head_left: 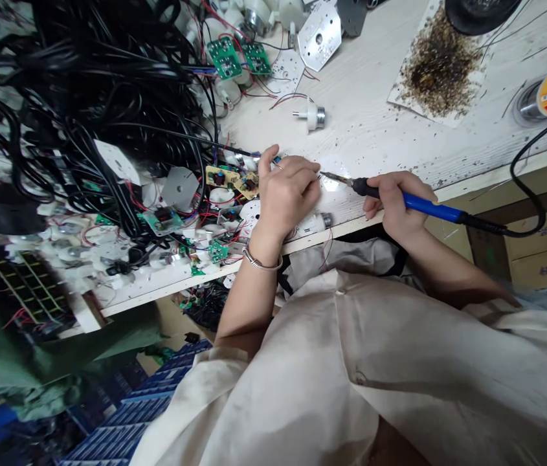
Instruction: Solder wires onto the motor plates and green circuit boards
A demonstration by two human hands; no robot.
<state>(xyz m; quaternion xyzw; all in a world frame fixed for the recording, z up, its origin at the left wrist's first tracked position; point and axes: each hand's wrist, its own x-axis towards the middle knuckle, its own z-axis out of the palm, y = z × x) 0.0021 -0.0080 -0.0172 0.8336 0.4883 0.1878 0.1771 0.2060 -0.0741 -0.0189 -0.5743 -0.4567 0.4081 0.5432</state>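
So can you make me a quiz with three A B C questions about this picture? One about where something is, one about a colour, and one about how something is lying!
1. Look at the left hand and the right hand. Where is the metal bangle?
A. On the left wrist
B. On the right wrist
C. On neither wrist

2. What colour is the handle of the soldering iron?
A. Red
B. Yellow
C. Blue

3. How are the black cables lying?
A. Wound tightly on a spool
B. In a big tangled heap
C. Stretched out in one straight line

Answers:
1. A, because the bangle circles the wrist behind the left hand.
2. C, because the handle in the right hand is blue.
3. B, because the cables loop over one another in a messy pile.
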